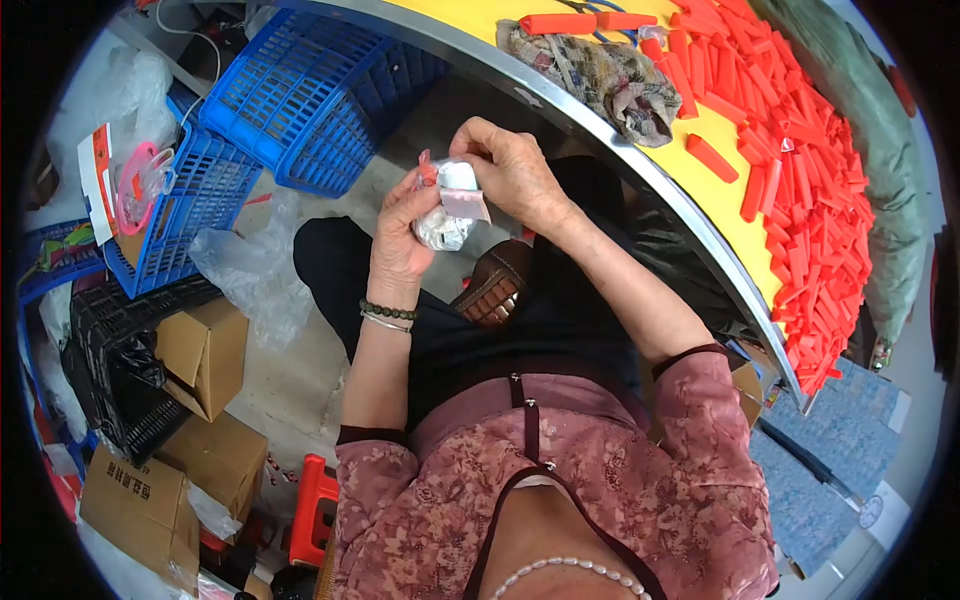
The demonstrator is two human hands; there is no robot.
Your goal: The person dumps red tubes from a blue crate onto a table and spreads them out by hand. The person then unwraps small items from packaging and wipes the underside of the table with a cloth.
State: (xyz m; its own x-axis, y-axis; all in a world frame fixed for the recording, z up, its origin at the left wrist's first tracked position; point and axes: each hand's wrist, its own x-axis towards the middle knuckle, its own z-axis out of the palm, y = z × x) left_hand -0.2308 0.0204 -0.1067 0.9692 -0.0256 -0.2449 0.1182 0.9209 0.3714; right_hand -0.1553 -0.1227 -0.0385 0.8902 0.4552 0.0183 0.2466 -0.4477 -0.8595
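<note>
Over my lap, my left hand (405, 215) is wrapped round a small clear plastic packet (445, 232) with crumpled whitish contents. A white rolled piece (458, 178) and a pale pinkish strip (463, 204) show at its upper side. A bit of red (428, 172) sticks up by the left fingertips. My right hand (515, 175) is closed at the packet's upper right edge, thumb and fingers drawn together. What exactly the right fingertips pinch is too small to make out.
A yellow table (620, 160) with a metal edge curves along the right, bearing a heap of red plastic pieces (740, 100) and a patterned cloth (610, 75). Blue crates (300, 100), cardboard boxes (205, 350), a plastic bag (260, 265) and a red stool (312, 510) stand left.
</note>
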